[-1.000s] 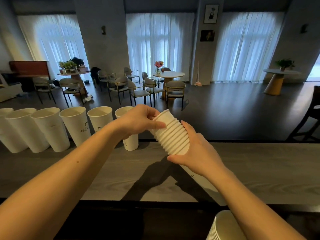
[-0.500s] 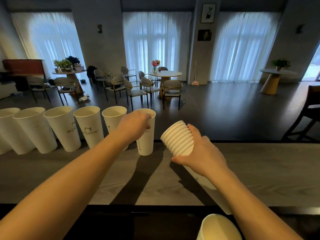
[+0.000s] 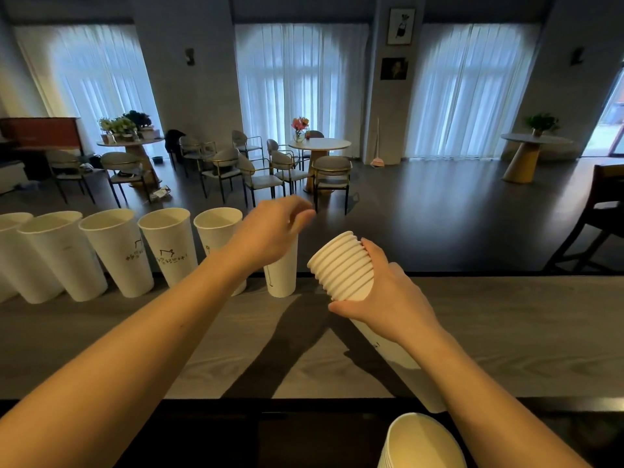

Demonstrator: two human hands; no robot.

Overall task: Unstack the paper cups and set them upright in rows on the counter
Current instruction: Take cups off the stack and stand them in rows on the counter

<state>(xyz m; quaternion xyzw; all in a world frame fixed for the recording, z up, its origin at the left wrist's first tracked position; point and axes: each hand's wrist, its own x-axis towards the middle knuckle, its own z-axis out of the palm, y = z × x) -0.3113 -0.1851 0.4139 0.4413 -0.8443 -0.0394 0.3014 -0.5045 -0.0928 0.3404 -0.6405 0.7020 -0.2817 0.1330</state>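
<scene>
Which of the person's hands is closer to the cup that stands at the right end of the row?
The left. The left hand hovers over the rim of the end cup, fingers loose. The right hand is off to that cup's right, gripping the tilted stack of cups.

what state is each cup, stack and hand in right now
row of cups: upright on the counter, mouths open
newest cup: upright at the row's right end
left hand: above the newest cup, fingers loose
stack: tilted, held off the counter
right hand: gripping the stack
second stack: near bottom edge, untouched
</scene>
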